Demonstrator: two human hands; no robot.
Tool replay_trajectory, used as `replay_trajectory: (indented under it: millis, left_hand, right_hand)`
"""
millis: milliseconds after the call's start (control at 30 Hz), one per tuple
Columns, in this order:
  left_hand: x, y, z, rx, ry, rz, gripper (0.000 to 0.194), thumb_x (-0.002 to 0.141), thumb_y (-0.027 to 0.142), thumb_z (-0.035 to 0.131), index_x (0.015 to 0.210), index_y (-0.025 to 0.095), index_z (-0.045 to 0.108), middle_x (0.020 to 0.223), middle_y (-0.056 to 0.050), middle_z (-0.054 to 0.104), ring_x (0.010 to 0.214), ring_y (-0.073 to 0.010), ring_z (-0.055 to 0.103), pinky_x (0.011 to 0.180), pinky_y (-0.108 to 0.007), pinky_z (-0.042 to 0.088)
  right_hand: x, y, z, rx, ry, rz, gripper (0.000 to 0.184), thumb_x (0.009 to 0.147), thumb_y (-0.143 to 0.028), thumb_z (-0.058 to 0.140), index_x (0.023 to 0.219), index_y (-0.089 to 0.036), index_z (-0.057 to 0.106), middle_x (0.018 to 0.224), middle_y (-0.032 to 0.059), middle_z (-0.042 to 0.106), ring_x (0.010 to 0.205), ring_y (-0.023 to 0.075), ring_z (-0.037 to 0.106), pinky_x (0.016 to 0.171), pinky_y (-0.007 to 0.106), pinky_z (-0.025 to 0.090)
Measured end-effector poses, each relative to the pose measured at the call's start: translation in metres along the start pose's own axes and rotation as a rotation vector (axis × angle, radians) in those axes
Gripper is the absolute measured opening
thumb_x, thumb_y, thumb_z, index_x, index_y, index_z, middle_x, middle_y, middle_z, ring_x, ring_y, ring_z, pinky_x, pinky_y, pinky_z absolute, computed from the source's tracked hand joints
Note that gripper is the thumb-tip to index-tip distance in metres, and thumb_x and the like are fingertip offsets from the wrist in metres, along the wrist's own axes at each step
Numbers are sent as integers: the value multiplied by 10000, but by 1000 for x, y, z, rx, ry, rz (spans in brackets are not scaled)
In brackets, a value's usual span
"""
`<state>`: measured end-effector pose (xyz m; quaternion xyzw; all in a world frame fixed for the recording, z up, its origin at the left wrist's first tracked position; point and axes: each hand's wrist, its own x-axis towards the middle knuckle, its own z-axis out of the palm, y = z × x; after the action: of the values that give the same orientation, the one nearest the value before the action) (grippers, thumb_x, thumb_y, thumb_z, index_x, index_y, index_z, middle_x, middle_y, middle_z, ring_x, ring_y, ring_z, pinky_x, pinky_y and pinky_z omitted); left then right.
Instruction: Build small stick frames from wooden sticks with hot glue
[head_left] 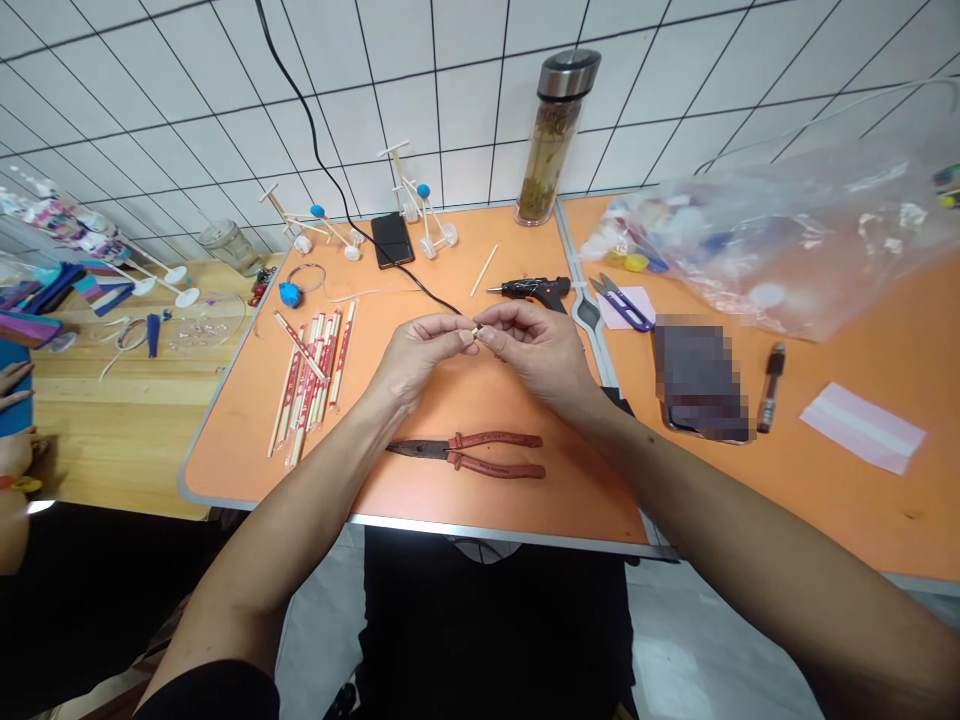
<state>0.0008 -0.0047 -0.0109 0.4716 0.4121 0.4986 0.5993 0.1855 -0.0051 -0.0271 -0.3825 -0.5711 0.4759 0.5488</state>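
A: What have those 2 hands got?

B: The left hand (pixel 418 357) and right hand (pixel 534 350) are closed in a fingertip pinch on a tiny pale piece (pixel 475 333), held up over the orange tabletop (pixel 487 510).

A: Why such a delicate hold?

B: Probably because it's too small for a full grip. The red-handled pliers (pixel 465 455) sit just below, with the paper-wrapped chopsticks (pixel 307 375) and hot glue gun (pixel 532 292) near the hands, all within easy reach.

A: Can you make out the piece?

B: Not really, the fingertips cover most of it. On the right, a blurred patch (pixel 699 378) hides whatever lies there too.
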Motion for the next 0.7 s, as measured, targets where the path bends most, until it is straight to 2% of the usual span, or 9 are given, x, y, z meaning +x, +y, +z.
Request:
replay_trajectory:
  millis: [367,567,700]
  left_hand:
    - [0,0,-1,38,5,-49,266,659,384,989,787,207,838,756,-27,784,728,-138,677,796,-293,512]
    - [-2,3,0,89,1,30,233,721,382,951,804,204,826,816,-22,779,800,-152,688,851,-299,534]
    - [-1,3,-3,150,90,115,203,765,346,921,893,212,838,881,-27,787,822,-159,681,832,-302,536]
  right_hand:
    - [0,3,1,-44,15,-55,128,853,-338,852,918,-236,809,853,18,785,801,181,707,776,341,604]
    - [1,3,0,-68,18,-1,222,829,-420,873,914,-230,795,854,24,776,800,181,687,760,334,587]
    - [0,2,0,-55,17,13,223,817,-414,877,908,-230,789,866,25,772,791,177,676,751,332,576]
